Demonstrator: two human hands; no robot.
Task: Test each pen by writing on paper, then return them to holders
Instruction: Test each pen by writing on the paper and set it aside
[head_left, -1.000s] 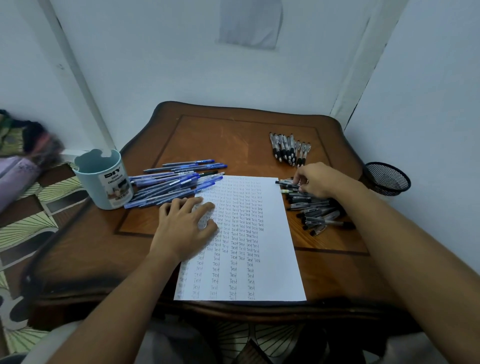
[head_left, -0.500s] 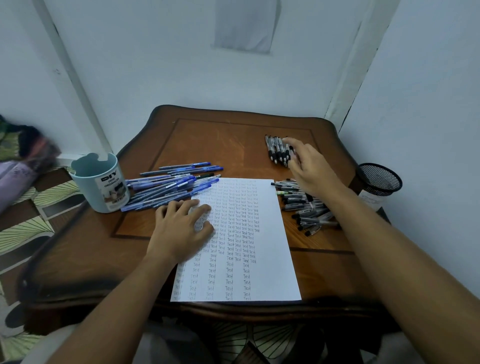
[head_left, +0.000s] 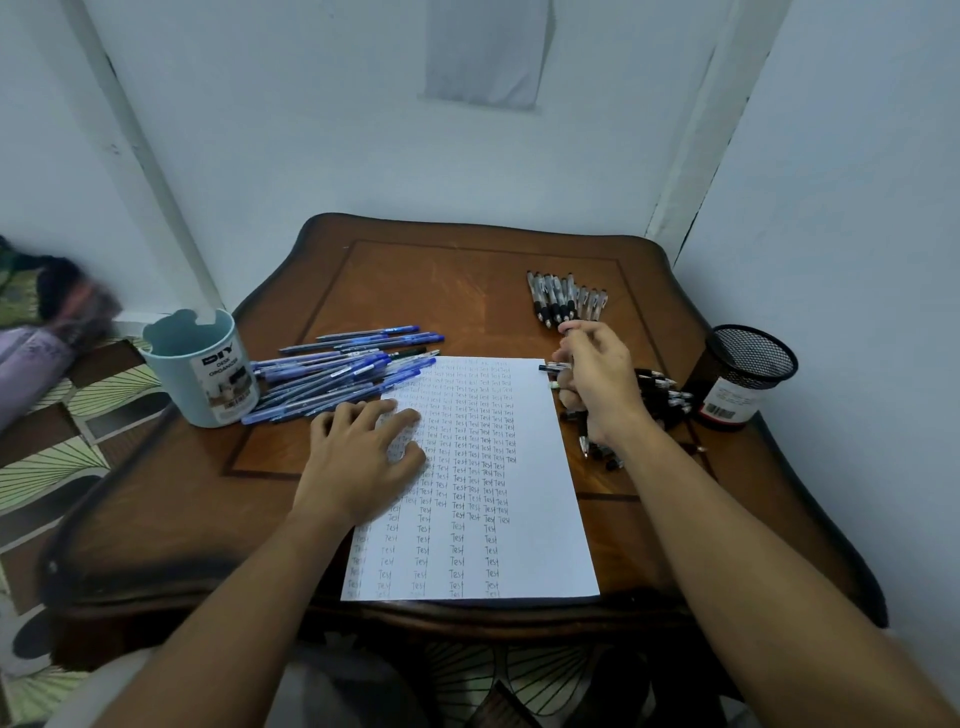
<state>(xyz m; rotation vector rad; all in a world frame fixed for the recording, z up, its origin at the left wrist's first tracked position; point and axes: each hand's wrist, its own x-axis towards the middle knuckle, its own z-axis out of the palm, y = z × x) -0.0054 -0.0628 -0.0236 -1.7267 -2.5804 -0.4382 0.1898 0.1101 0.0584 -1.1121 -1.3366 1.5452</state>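
black pen (head_left: 567, 328) pinched in right hand (head_left: 602, 382), just beyond paper's (head_left: 535, 519) far corner; left hand (head_left: 363, 457) flat, fingers relaxed, pressing paper.

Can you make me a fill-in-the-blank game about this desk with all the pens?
1. The word written again and again on the paper is ____.
2. The left hand rests flat on the ____.
3. The pile beside the light blue cup holds pens coloured ____.
4. The mesh holder by the right hand is coloured ____.

Missing words: Test; paper; blue; black.
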